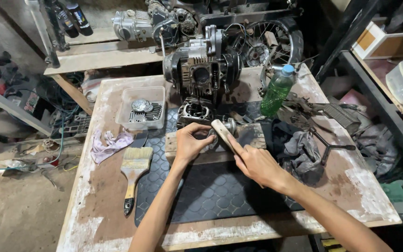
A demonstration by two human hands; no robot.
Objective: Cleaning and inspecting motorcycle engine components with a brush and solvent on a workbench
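My left hand grips a small round metal engine part held against a wooden block on a dark rubber mat. In my right hand I hold a pale-handled tool, its index finger stretched along the handle, the tip resting against the metal part. Just beyond the hands sits a black engine cylinder, and behind it a partly stripped motorcycle engine.
A clear plastic tub holds small metal parts at the left. A paintbrush and a pale rag lie left of the mat. A green bottle, grey rags and metal tools crowd the right. The worn wooden table drops off at the front.
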